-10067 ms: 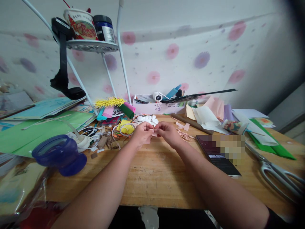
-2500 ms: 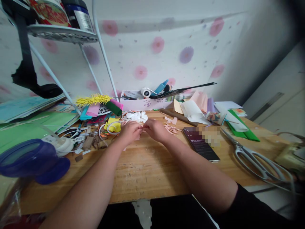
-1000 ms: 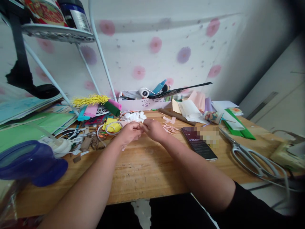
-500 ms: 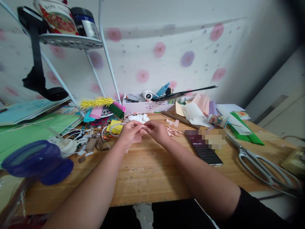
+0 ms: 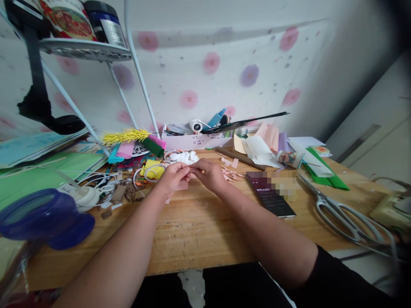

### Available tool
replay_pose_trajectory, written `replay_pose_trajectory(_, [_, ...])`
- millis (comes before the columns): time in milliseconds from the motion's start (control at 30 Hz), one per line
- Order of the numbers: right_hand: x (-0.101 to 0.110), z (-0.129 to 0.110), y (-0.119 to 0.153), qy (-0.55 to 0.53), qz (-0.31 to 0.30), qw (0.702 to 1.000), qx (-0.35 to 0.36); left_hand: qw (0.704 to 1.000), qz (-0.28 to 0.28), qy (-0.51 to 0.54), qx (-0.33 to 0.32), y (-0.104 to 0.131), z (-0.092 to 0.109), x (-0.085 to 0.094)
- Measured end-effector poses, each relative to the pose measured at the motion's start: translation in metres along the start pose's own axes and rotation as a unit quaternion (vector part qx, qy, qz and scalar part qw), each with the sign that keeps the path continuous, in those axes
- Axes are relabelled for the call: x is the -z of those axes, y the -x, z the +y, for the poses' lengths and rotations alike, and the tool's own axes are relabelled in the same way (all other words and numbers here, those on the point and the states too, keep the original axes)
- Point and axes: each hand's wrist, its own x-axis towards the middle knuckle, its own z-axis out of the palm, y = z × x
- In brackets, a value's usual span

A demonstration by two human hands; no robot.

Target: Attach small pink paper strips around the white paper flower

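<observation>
My left hand [image 5: 174, 177] and my right hand [image 5: 208, 173] meet above the middle of the wooden table, fingertips pinched together. Between them is a small pink paper piece, mostly hidden by the fingers. Just under my left hand lies a flat pink paper piece [image 5: 183, 185]. To the right of my right hand is a pile of thin twisted pink strips [image 5: 231, 174], with small pink paper scraps [image 5: 234, 163] behind it. White crumpled pieces [image 5: 183, 157] sit behind my hands.
A phone [image 5: 270, 194] and large scissors [image 5: 337, 209] lie on the right. A blue container [image 5: 48, 218], cables and scraps crowd the left. At the back stand a white box [image 5: 199, 141] and paper rolls [image 5: 269, 136]; a metal shelf [image 5: 86, 50] rises at back left.
The view has shifted slightly, so most things appear a little further left and up. My fingers have moved slightly on the small pink piece, and both hands stay pinched together.
</observation>
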Motion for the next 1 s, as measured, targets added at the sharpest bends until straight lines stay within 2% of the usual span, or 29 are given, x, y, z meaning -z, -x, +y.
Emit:
replay_pose_trajectory(133, [0.000, 0.002, 0.000, 0.019, -0.003, 1.000, 0.008, 1.000, -0.008, 0.001, -0.015, 0.000, 0.000, -0.002])
replay_pose_trajectory(233, [0.001, 0.004, -0.001, 0.042, -0.009, 0.999, 0.004, 1.000, 0.009, -0.009, -0.022, -0.001, -0.003, -0.005])
replay_pose_trajectory(333, [0.002, 0.004, -0.003, 0.055, -0.015, 0.998, -0.034, 0.991, 0.055, -0.107, -0.050, -0.002, -0.005, -0.007])
replay_pose_trajectory(400, [0.002, 0.002, -0.004, 0.027, -0.025, 0.995, -0.089, 0.962, 0.091, -0.241, -0.093, -0.002, -0.003, -0.006])
replay_pose_trajectory(467, [0.002, -0.001, -0.005, -0.052, -0.053, 0.984, -0.162, 0.910, 0.108, -0.369, -0.151, 0.000, 0.002, -0.004])
replay_pose_trajectory(533, [0.002, -0.004, -0.005, -0.156, -0.081, 0.959, -0.223, 0.869, 0.102, -0.441, -0.202, 0.001, 0.006, -0.004])
replay_pose_trajectory(567, [0.003, -0.005, -0.005, -0.195, -0.091, 0.947, -0.239, 0.860, 0.099, -0.453, -0.213, 0.002, 0.007, -0.004])
replay_pose_trajectory(600, [0.003, -0.005, -0.005, -0.215, -0.096, 0.941, -0.243, 0.862, 0.096, -0.450, -0.211, 0.002, 0.008, -0.004])
replay_pose_trajectory(667, [0.005, -0.004, -0.004, -0.188, -0.093, 0.953, -0.220, 0.897, 0.092, -0.396, -0.173, 0.002, 0.008, -0.004])
replay_pose_trajectory(733, [0.006, -0.002, -0.003, -0.100, -0.082, 0.979, -0.160, 0.943, 0.063, -0.305, -0.117, 0.002, 0.006, -0.004])
replay_pose_trajectory(800, [0.006, 0.001, -0.003, -0.003, -0.074, 0.994, -0.078, 0.974, 0.020, -0.216, -0.060, 0.002, 0.005, -0.003])
replay_pose_trajectory(900, [0.006, 0.002, -0.002, 0.114, -0.086, 0.989, 0.023, 0.992, 0.006, -0.123, 0.018, 0.002, 0.003, -0.003])
replay_pose_trajectory(1000, [0.006, -0.001, -0.001, 0.191, -0.094, 0.975, 0.061, 0.995, 0.019, -0.082, 0.047, 0.001, 0.003, -0.003])
